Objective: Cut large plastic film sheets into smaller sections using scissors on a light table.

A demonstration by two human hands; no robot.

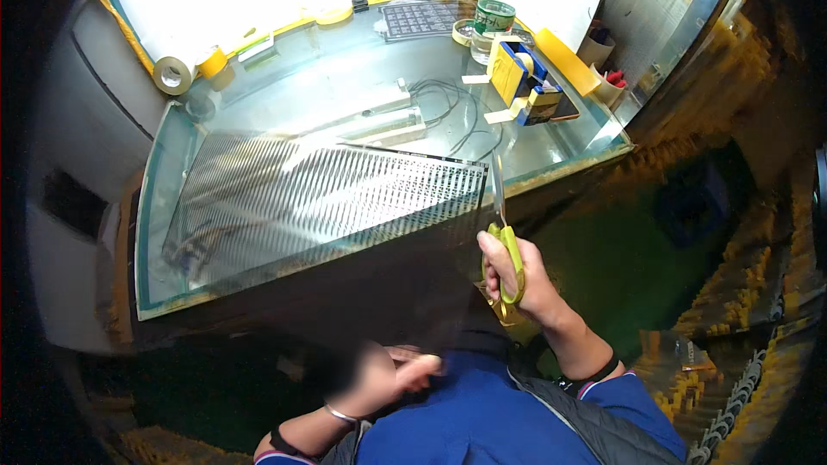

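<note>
From the head view, I see the right hand (527,280) wrapped around a pair of scissors with yellow-green plastic handles (511,260), fingers curled in close about the grips. The metal blades look shut together and point to the far side, just beside the near right corner of a large translucent sheet covered in dark dashes (362,176); whether they touch it, I can't tell.

The left hand (398,377) is nearer, in front of the person's blue shirt (465,409), its fingers partly bent and the thumb reaching rightward (it's too smeared for me to tell whether anything is in it). It is well apart from the scissors.

The patterned sheet lies across the near part of a pale glass tabletop (293,90). Beyond its right half runs a loose dark cable (444,96). At the far right stand a blue and yellow tape dispenser (519,76) and a clear plastic bottle with a green label (494,17); left of the bottle lies a dark gridded sheet (424,21). At the far left, a pale beige tape roll (172,75) stands near a yellow tape roll (210,62).
</note>
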